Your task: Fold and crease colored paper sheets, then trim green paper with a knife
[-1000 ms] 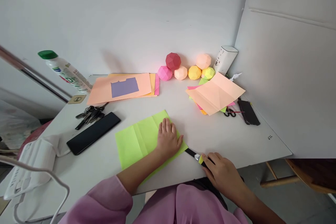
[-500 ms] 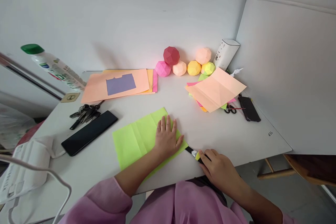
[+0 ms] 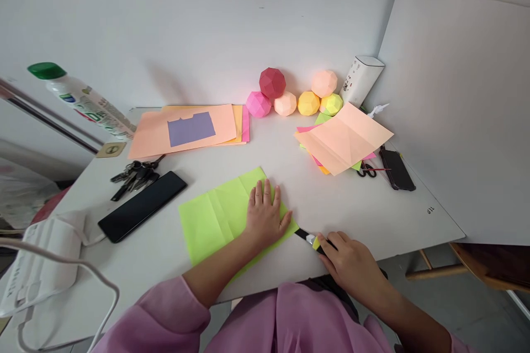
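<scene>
A creased lime-green sheet of paper lies on the white table in front of me. My left hand rests flat on its right part, fingers stretched out and close together. My right hand is closed around a black and yellow-green utility knife near the table's front edge. The knife's tip touches the green sheet's right corner.
Peach, orange and pink sheets with a purple piece lie at the back left. Several paper balls sit by the wall beside a white box. A stack of coloured sheets, scissors, two black phones, keys, a bottle.
Only the camera has shifted slightly. Both hands, the knife and the green sheet stay where they were.
</scene>
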A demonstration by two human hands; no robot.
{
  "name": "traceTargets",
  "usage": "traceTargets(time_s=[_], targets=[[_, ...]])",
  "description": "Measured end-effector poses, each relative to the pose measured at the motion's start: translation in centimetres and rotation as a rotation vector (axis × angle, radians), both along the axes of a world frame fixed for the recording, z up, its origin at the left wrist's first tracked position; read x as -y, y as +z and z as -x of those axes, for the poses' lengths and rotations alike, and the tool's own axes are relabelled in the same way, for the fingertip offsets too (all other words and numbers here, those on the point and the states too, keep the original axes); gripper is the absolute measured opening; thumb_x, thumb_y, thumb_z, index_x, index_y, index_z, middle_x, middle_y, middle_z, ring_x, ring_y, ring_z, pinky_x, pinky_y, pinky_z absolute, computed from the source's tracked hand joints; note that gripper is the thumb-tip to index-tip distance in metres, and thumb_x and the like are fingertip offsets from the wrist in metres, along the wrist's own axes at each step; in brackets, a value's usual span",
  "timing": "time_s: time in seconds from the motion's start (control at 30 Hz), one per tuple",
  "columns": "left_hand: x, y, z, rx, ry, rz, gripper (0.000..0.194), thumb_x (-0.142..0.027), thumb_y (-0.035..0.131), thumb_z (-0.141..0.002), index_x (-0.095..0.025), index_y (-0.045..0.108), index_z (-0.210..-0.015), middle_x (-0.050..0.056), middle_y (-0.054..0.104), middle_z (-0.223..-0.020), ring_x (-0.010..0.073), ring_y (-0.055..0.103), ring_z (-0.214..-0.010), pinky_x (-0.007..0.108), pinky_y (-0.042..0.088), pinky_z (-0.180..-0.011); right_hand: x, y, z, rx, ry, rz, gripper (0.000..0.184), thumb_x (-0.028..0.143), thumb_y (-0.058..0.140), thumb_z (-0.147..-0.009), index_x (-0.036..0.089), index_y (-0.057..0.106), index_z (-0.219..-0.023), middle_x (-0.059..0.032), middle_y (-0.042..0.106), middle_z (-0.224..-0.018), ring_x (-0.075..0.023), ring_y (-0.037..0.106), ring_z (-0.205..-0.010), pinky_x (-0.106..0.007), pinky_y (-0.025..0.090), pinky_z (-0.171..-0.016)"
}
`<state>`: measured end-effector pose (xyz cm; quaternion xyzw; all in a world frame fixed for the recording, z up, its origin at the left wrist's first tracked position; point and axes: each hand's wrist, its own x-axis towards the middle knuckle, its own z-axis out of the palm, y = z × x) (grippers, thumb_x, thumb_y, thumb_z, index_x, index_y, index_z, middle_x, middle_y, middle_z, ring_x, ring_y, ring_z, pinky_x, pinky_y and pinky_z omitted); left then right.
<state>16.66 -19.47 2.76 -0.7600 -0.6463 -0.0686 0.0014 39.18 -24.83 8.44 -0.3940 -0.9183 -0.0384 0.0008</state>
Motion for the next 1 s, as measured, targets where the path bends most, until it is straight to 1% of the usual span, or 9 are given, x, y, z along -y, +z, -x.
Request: traceTargets(time_s=[0.13, 0.23, 0.47, 0.73, 0.87, 1.0], targets=[[0.0, 0.1, 0.0, 0.008, 0.003, 0.012, 0.073, -0.057, 0.031, -0.091, -0.008, 0.036, -0.145, 0.021, 0.026, -0.153, 0.0408, 0.016, -0.143, 0.054, 0.017, -0.113, 0.0, 0.2, -0.6, -0.020, -0.014, -0.021, 0.029, 0.019, 0.048, -0.093, 0.009, 0.062, -0.117, -0.0085, 0.061, -0.082, -0.0182, 0.059, -0.073, -0.027, 0.046, -0.053], [0.0, 0.2, 0.0, 0.010, 0.002, 0.015, 0.073, -0.057, 0.030, -0.091, -0.008, 0.036, -0.145, 0.021, 0.026, -0.154, 0.0404, 0.015, -0.143, 0.054, 0.017, -0.113, -0.1, 0.1, -0.7, -0.017, 0.002, -0.017, 0.029, 0.018, 0.048, -0.093, 0.009, 0.062, -0.117, -0.0086, 0.062, -0.082, -0.0177, 0.059, -0.073, -0.026, 0.046, -0.053], [0.0, 0.0, 0.0, 0.009, 0.003, 0.012, 0.074, -0.057, 0.031, -0.091, -0.007, 0.035, -0.145, 0.021, 0.026, -0.154, 0.0402, 0.015, -0.143, 0.053, 0.016, -0.114, -1.1, 0.0, 0.2, -0.001, 0.015, 0.023, 0.032, 0.017, 0.054, -0.090, 0.009, 0.060, -0.120, -0.0087, 0.062, -0.086, -0.0188, 0.060, -0.078, -0.027, 0.049, -0.059], [0.0, 0.1, -0.1, 0.013, 0.006, 0.014, 0.074, -0.058, 0.030, -0.091, -0.008, 0.035, -0.145, 0.020, 0.026, -0.154, 0.0405, 0.015, -0.143, 0.052, 0.017, -0.114, -1.7, 0.2, -0.7, -0.046, -0.017, 0.010, 0.028, 0.018, 0.052, -0.091, 0.013, 0.062, -0.117, -0.0082, 0.063, -0.087, -0.0192, 0.061, -0.079, -0.027, 0.050, -0.059], [0.0, -0.2, -0.1, 0.016, 0.007, -0.006, 0.074, -0.058, 0.030, -0.091, -0.009, 0.036, -0.145, 0.021, 0.027, -0.153, 0.0400, 0.016, -0.143, 0.052, 0.017, -0.114, -2.0, 0.2, -0.2, -0.037, -0.007, 0.029, 0.030, 0.016, 0.055, -0.089, 0.012, 0.061, -0.118, -0.0084, 0.063, -0.088, -0.0194, 0.061, -0.080, -0.028, 0.051, -0.061], [0.0, -0.4, 0.0, 0.009, 0.001, -0.027, 0.073, -0.058, 0.029, -0.091, -0.009, 0.037, -0.145, 0.022, 0.028, -0.153, 0.0402, 0.017, -0.143, 0.052, 0.017, -0.114, -2.7, -0.2, 0.6, -0.051, 0.011, 0.001, 0.032, 0.016, 0.057, -0.087, 0.012, 0.061, -0.118, -0.0082, 0.063, -0.089, -0.0195, 0.061, -0.081, -0.029, 0.051, -0.062]])
